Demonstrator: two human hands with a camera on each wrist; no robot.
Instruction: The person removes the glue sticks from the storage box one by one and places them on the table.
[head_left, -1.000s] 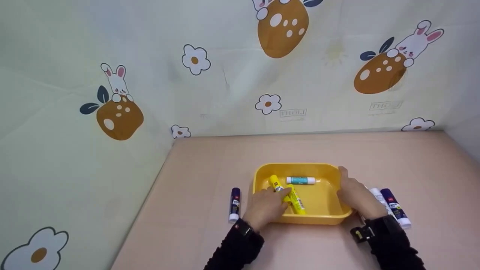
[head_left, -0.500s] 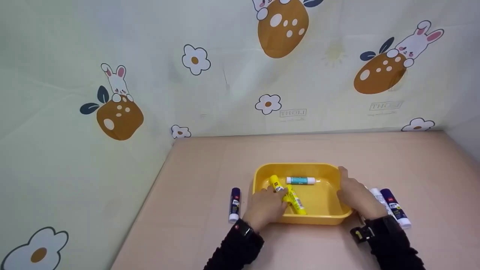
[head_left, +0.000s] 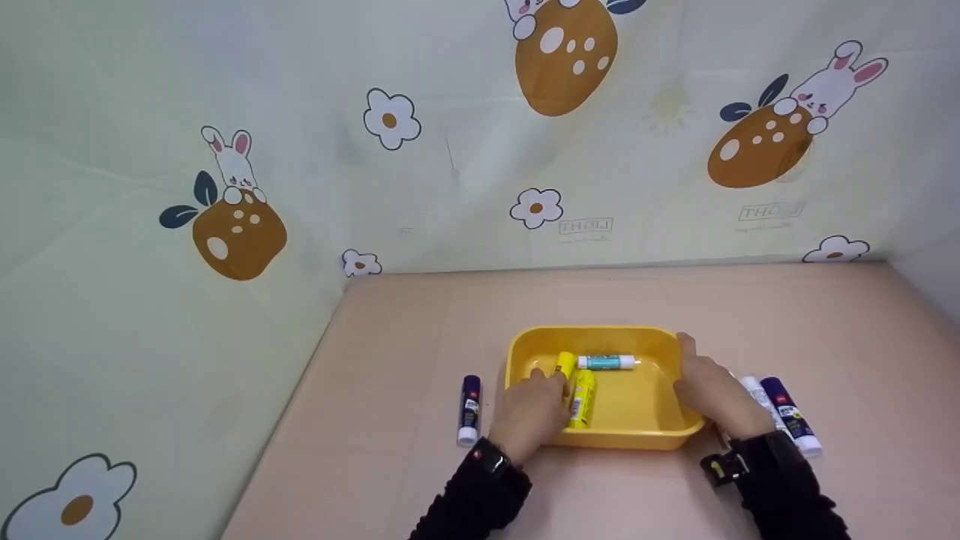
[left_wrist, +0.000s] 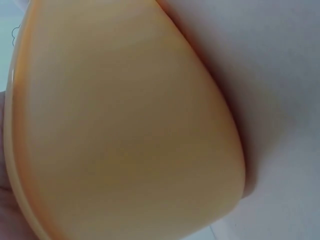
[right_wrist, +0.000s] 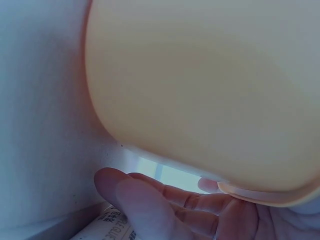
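Note:
In the head view my left hand reaches over the near left side of a yellow plastic tray, its fingers curled at a yellow glue stick, whose lower part they hide. Just right of these fingers lies another yellow glue stick. A white and teal glue stick lies crosswise near the tray's back wall. My right hand holds the tray's right rim, thumb side inward. In the right wrist view its fingers run along the tray's outside. The tray wall fills most of the left wrist view.
A dark purple glue stick with a white cap lies on the pinkish table left of the tray. Right of it, near my right wrist, lie a dark purple glue stick and a white one. A patterned wall covering stands behind.
The two yellow glue sticks have turned from slanting to nearly lengthwise under my left hand, whose fingers have curled in. The teal one has slid slightly right. My right hand and the tray stay put.

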